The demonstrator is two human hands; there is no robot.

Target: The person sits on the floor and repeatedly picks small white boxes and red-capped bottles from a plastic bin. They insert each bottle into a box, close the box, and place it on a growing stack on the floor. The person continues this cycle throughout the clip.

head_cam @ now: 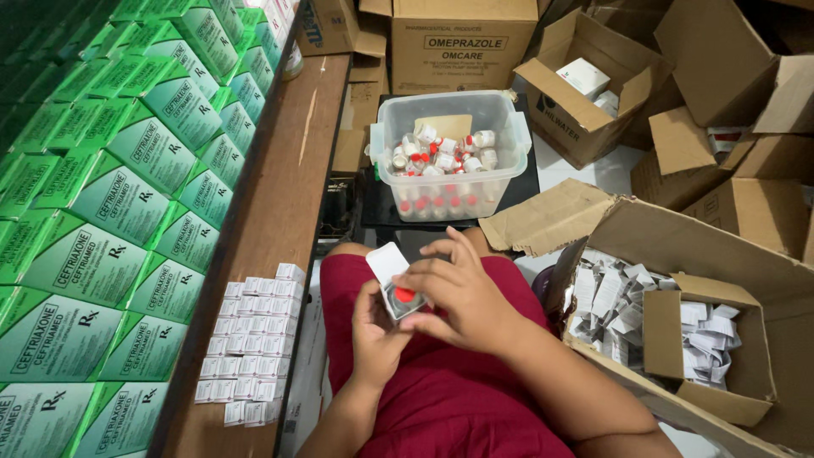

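My left hand (373, 331) holds a small white carton (387, 265) with its flap open, above my lap in red cloth. My right hand (462, 293) rests over the carton's mouth, its fingers on a small vial with a red cap (404, 295) that sits in the opening. In front of my knees stands a clear plastic tub (500, 182) holding several more red-capped vials (441, 154).
A wooden shelf (288, 178) on my left carries rows of small white cartons (250, 343), beside stacks of green boxes (102, 220). An open cardboard box (746, 263) of folded paper leaflets (610, 297) sits at my right. More cardboard boxes (462, 42) stand behind the tub.
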